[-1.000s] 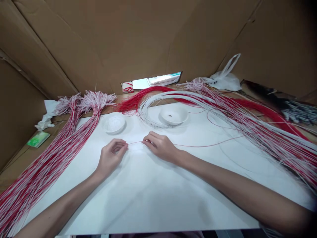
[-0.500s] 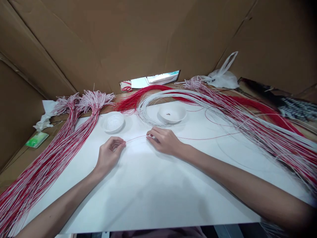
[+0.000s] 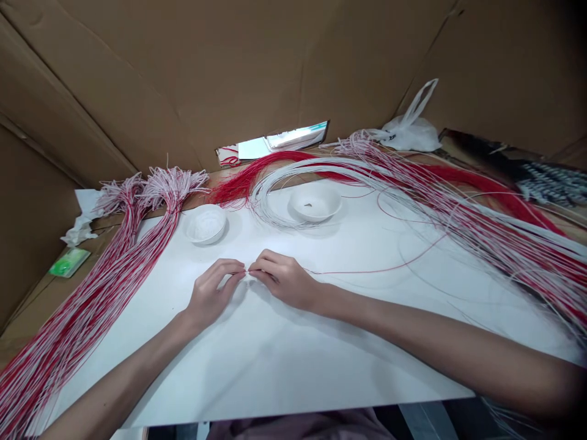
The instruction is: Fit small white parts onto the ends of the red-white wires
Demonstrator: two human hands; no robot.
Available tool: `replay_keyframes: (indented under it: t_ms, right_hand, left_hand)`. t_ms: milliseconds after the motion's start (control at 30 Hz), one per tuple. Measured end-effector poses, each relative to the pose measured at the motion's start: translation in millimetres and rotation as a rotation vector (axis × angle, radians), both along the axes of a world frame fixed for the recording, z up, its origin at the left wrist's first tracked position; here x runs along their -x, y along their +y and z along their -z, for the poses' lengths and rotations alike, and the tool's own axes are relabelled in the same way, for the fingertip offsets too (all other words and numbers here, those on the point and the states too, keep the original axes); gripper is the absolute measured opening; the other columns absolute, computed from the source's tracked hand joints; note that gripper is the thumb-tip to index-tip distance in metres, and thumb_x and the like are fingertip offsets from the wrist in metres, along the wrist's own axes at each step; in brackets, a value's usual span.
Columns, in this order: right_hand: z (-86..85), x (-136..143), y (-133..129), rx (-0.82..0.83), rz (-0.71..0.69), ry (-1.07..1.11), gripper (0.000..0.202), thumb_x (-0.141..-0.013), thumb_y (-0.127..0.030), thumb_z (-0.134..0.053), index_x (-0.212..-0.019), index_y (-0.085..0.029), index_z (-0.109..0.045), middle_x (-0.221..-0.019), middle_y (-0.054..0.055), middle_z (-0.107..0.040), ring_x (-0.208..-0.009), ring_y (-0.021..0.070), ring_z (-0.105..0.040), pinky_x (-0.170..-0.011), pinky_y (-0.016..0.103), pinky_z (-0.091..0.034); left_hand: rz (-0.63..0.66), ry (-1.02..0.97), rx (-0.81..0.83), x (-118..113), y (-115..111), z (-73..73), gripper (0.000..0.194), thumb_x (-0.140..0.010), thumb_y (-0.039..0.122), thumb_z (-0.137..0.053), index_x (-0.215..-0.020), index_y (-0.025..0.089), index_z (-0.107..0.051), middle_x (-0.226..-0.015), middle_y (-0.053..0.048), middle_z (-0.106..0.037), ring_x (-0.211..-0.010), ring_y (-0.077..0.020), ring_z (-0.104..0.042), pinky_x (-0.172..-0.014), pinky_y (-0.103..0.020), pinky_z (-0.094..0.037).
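Note:
My left hand [image 3: 214,292] and my right hand [image 3: 285,278] meet fingertip to fingertip above the white board [image 3: 284,360]. Both are closed in a pinch on a thin red cord [image 3: 367,271], which trails from behind my right hand toward the bundle at the right. Something small and whitish shows between the fingertips, too small to make out. Just beyond my hands stand two white bowls: the left bowl [image 3: 205,225] seems to hold something whitish, and the right bowl [image 3: 315,203] has a small dark bit inside.
Tied red and white cord bundles [image 3: 114,269] run along the left. Another mixed bundle [image 3: 458,214], a white coil [image 3: 266,183] and red cords [image 3: 247,174] lie behind and right. A plastic bag [image 3: 413,131] and a green packet [image 3: 70,263] sit near the cardboard walls [image 3: 238,67].
My hands were apart with a stretch of red cord between them. My right hand has moved left and nearer me, my left slightly right, and their fingertips now meet.

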State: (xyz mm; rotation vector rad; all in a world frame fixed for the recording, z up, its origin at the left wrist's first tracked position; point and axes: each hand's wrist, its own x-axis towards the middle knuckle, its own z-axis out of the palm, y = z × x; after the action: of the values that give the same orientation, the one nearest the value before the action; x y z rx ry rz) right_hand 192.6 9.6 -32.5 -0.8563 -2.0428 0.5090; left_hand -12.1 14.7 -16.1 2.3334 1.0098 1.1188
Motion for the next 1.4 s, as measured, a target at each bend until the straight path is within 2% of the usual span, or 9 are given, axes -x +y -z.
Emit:
replay_keyframes:
  t_ms: [200,367,533,633,700,800,900,1167,1400]
  right_hand:
    - [2.1,-1.4,3.1,0.014,-0.014,0.111,0.023,-0.099,-0.026,-0.046,-0.096,-0.018,-0.068,-0.088,0.006,-0.061,-0.077,0.0137,-0.059,-0.070,0.027,-0.050]
    - [5.5,-1.4,3.5,0.002,0.045,-0.074,0.022,-0.098,-0.021,-0.048,-0.091,-0.018,-0.069,-0.086,0.005,-0.058,-0.075,0.0137,-0.055,-0.068,0.027,-0.046]
    - [2.3,-0.6,3.8,0.025,0.108,-0.287,0.021,-0.096,-0.013,-0.049,-0.085,-0.015,-0.067,-0.086,0.004,-0.056,-0.074,0.0131,-0.050,-0.067,0.026,-0.042]
    - [-0.2,0.3,3.2,0.049,0.112,-0.305,0.023,-0.097,-0.014,-0.046,-0.086,-0.015,-0.065,-0.087,0.005,-0.056,-0.075,0.0130,-0.051,-0.070,0.027,-0.042]
    - [-0.7,0.7,2.5,0.045,0.127,-0.302,0.024,-0.098,-0.016,-0.044,-0.084,-0.015,-0.064,-0.087,0.005,-0.055,-0.074,0.0129,-0.050,-0.069,0.026,-0.041]
    - [0.4,0.8,1.8,-0.005,0.133,-0.310,0.025,-0.098,-0.016,-0.043,-0.083,-0.016,-0.062,-0.086,0.005,-0.055,-0.074,0.0134,-0.050,-0.068,0.026,-0.041]
    - [1.6,0.6,2.0,-0.039,0.121,-0.322,0.024,-0.098,-0.016,-0.043,-0.084,-0.016,-0.062,-0.087,0.005,-0.056,-0.076,0.0142,-0.050,-0.070,0.027,-0.041]
    - [1.0,0.4,3.6,-0.010,0.115,-0.320,0.022,-0.098,-0.016,-0.043,-0.084,-0.017,-0.060,-0.087,0.005,-0.056,-0.076,0.0141,-0.049,-0.071,0.027,-0.041]
    - [2.0,0.6,3.8,-0.002,0.107,-0.323,0.022,-0.098,-0.016,-0.042,-0.084,-0.017,-0.059,-0.087,0.005,-0.055,-0.075,0.0140,-0.049,-0.069,0.027,-0.040]
  left_hand:
    - [-0.035,-0.028,0.063,2.2,0.5,1.5,0.009,-0.090,0.020,-0.060,-0.097,0.024,-0.063,-0.097,-0.004,-0.069,-0.092,-0.0188,-0.066,-0.081,-0.034,-0.056]
    - [-0.054,0.067,0.015,3.0,0.8,-1.6,0.008,-0.090,0.023,-0.059,-0.097,0.023,-0.062,-0.093,-0.005,-0.070,-0.088,-0.0197,-0.067,-0.079,-0.034,-0.056]
    - [-0.122,0.199,-0.190,13.1,27.9,-41.4,0.008,-0.091,0.023,-0.055,-0.095,0.021,-0.062,-0.094,-0.006,-0.070,-0.090,-0.0195,-0.066,-0.085,-0.033,-0.052]
    - [-0.162,0.434,-0.066,26.1,67.9,-69.9,0.015,-0.090,0.032,-0.055,-0.093,0.020,-0.064,-0.093,-0.007,-0.070,-0.082,-0.0207,-0.065,-0.077,-0.032,-0.051]
    - [-0.152,0.598,0.062,34.4,96.7,-79.3,0.022,-0.085,0.037,-0.057,-0.098,0.021,-0.065,-0.100,-0.009,-0.070,-0.088,-0.0244,-0.065,-0.077,-0.033,-0.050]
    - [-0.079,0.672,0.150,39.7,128.9,-76.5,0.027,-0.077,0.035,-0.062,-0.099,0.021,-0.069,-0.095,-0.009,-0.072,-0.079,-0.0246,-0.067,-0.069,-0.031,-0.049]
    - [0.009,0.690,0.191,36.8,142.2,-64.9,0.024,-0.072,0.029,-0.061,-0.093,0.022,-0.071,-0.087,-0.006,-0.073,-0.073,-0.0220,-0.067,-0.064,-0.027,-0.047]
    - [0.067,0.671,0.212,39.6,146.7,-58.2,0.017,-0.073,0.031,-0.058,-0.074,0.021,-0.072,-0.074,-0.003,-0.072,-0.066,-0.0188,-0.062,-0.063,-0.025,-0.043]
    - [0.029,0.640,0.181,45.6,151.2,-62.8,0.024,-0.077,0.036,-0.056,-0.076,0.021,-0.075,-0.081,-0.006,-0.075,-0.072,-0.0223,-0.066,-0.068,-0.027,-0.045]
